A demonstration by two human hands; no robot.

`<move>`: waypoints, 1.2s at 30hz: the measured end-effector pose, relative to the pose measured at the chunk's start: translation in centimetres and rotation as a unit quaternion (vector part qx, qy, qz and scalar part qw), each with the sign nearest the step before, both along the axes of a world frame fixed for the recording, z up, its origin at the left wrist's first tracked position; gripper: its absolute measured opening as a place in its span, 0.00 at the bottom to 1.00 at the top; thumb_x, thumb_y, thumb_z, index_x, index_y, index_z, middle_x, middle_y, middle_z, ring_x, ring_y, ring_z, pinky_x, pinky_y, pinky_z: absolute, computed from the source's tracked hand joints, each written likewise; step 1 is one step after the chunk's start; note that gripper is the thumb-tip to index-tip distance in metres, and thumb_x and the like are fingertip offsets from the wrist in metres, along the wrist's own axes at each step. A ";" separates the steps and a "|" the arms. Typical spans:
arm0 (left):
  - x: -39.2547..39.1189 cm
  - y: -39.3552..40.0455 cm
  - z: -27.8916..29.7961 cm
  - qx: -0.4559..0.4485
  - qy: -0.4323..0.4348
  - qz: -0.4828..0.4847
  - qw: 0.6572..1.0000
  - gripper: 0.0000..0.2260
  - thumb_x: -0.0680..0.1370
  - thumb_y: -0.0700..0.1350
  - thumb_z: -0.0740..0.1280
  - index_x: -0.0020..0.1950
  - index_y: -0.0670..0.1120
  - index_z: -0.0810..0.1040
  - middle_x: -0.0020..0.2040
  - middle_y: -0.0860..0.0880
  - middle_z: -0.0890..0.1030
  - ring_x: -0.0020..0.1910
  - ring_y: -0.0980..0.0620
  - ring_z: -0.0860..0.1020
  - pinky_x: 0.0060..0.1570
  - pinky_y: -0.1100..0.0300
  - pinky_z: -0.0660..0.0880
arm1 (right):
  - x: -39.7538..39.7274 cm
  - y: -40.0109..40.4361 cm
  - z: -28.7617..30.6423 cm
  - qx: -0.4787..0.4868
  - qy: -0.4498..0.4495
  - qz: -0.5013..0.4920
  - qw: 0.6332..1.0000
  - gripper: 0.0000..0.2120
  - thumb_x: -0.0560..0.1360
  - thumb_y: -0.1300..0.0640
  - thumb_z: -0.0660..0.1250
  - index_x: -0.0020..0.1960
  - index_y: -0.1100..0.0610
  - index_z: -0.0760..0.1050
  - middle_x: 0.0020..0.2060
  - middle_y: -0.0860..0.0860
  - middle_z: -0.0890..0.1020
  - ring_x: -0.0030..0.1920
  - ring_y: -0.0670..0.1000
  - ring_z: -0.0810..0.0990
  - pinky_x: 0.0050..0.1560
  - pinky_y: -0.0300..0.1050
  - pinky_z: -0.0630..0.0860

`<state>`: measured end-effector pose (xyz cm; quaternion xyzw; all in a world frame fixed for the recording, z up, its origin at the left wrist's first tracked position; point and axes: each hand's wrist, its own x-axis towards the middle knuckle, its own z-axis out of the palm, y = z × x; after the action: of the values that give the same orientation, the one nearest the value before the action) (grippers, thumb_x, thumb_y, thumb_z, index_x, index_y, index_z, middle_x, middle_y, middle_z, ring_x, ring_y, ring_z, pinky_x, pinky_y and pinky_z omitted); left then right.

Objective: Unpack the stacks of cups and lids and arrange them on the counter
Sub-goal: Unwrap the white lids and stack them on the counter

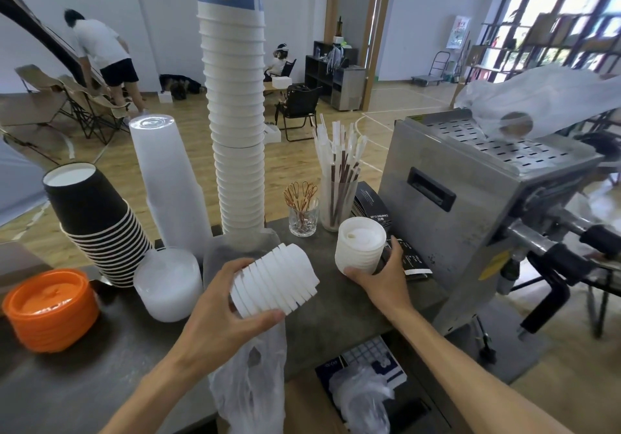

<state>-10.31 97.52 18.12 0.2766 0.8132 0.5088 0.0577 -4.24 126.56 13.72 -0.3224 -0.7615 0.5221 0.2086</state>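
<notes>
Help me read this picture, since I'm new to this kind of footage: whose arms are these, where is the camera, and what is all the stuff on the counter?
The camera sits on a person's head, looking down at their own bare hands. The left hand grips a sideways stack of white lids. The right hand holds a second, upright lid stack standing on the grey counter. Behind them stand a tall tower of white cups, translucent cups and leaning black cups. Orange lids lie far left, wrapped straws in a glass, and a steel coffee machine stands on the right.
</notes>
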 end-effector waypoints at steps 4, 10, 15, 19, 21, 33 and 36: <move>0.2 0.2 -0.1 0.020 -0.058 -0.023 0.998 0.33 0.65 0.52 0.82 0.64 0.58 0.69 0.53 0.66 0.75 0.56 0.63 0.75 0.46 0.65 0.79 | -0.6 1.4 -1.0 0.017 0.025 0.060 0.998 0.48 0.64 0.58 0.84 0.76 0.51 0.61 0.65 0.45 0.73 0.65 0.47 0.72 0.63 0.44 0.70; 0.5 1.0 0.3 0.058 -0.158 -0.029 0.985 0.30 0.64 0.52 0.79 0.62 0.59 0.70 0.53 0.60 0.78 0.53 0.59 0.79 0.43 0.68 0.79 | -0.2 1.5 -1.2 0.065 0.088 0.049 0.993 0.41 0.62 0.57 0.84 0.67 0.48 0.66 0.63 0.45 0.74 0.62 0.43 0.74 0.57 0.32 0.70; 0.3 1.2 1.0 0.089 -0.240 -0.069 0.964 0.42 0.55 0.67 0.80 0.65 0.53 0.73 0.54 0.56 0.83 0.57 0.52 0.82 0.51 0.57 0.82 | 1.2 0.5 -1.1 0.203 0.121 0.054 0.970 0.46 0.62 0.51 0.85 0.70 0.42 0.60 0.65 0.41 0.66 0.66 0.35 0.68 0.62 0.27 0.65; 0.5 1.5 1.4 0.091 -0.344 -0.104 0.929 0.48 0.53 0.69 0.80 0.68 0.52 0.71 0.60 0.49 0.83 0.59 0.47 0.82 0.60 0.46 0.79 | 2.0 -0.2 0.9 0.353 0.159 0.025 0.921 0.50 0.60 0.51 0.86 0.72 0.49 0.59 0.71 0.53 0.65 0.69 0.46 0.68 0.66 0.40 0.69; 0.6 1.6 1.7 0.095 -0.383 -0.118 0.911 0.49 0.52 0.68 0.81 0.69 0.53 0.71 0.62 0.47 0.82 0.60 0.44 0.82 0.61 0.44 0.78 | 2.4 -0.6 1.9 0.394 0.158 0.012 0.905 0.49 0.61 0.51 0.86 0.72 0.53 0.59 0.73 0.59 0.65 0.68 0.52 0.71 0.61 0.50 0.74; 0.6 0.3 2.3 0.100 -0.340 -0.108 0.929 0.40 0.59 0.59 0.80 0.68 0.51 0.71 0.54 0.53 0.84 0.56 0.50 0.83 0.54 0.51 0.81 | 4.5 -1.1 3.0 0.256 0.246 0.139 0.925 0.36 0.68 0.61 0.79 0.69 0.53 0.64 0.67 0.55 0.69 0.71 0.51 0.70 0.68 0.44 0.74; 0.5 0.1 2.3 0.073 -0.290 -0.090 0.950 0.43 0.55 0.64 0.81 0.65 0.55 0.69 0.49 0.60 0.82 0.53 0.58 0.82 0.51 0.57 0.82 | 4.4 -2.8 4.3 0.024 0.269 0.097 0.958 0.18 0.72 0.68 0.68 0.59 0.55 0.71 0.55 0.52 0.78 0.57 0.46 0.79 0.60 0.45 0.78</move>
<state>-9.76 97.59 20.41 0.1928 0.6936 0.6180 0.3160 0.17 123.81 18.07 -0.0895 -0.7171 0.5888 0.3620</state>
